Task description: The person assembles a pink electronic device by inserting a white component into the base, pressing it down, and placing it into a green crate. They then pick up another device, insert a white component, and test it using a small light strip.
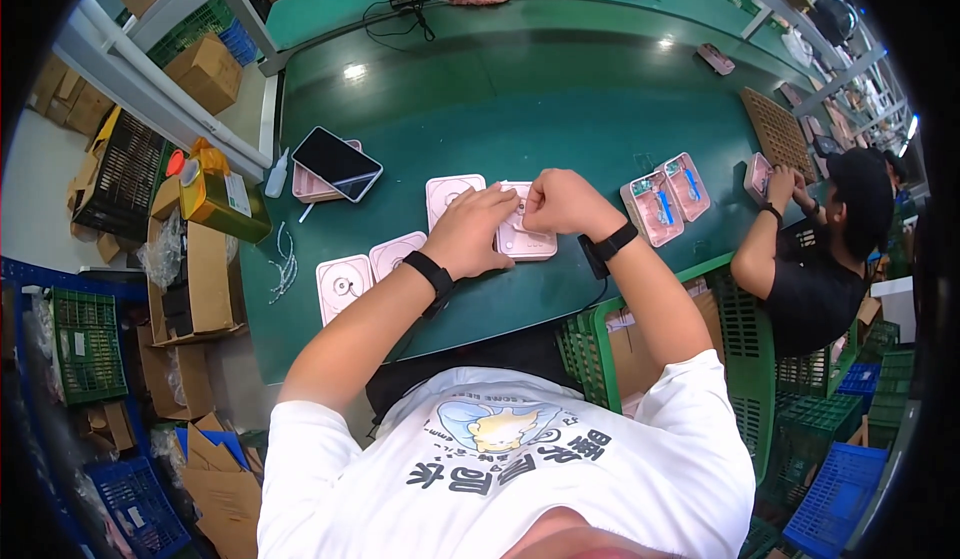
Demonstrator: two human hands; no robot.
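Observation:
My left hand (470,227) lies along the left side of a pink plastic case (528,246), fingers at its far part and thumb at its near edge, holding it on the table. Over the same case my right hand (572,204) is closed in a pinch; what its fingertips hold is hidden. Just behind my left hand sits another pink case half (447,191) with a round ring on its face. Two similar pink halves, one nearer (343,287) and one partly under my left forearm (392,252), lie to the left.
On the green table (480,89), a smartphone (338,164) rests on pink cases at left. An opened pink case (655,209) shows wiring at right. A yellow jug (222,199) stands left. A co-worker (820,249) handles a pink piece at far right, by a brown grid tray (782,134).

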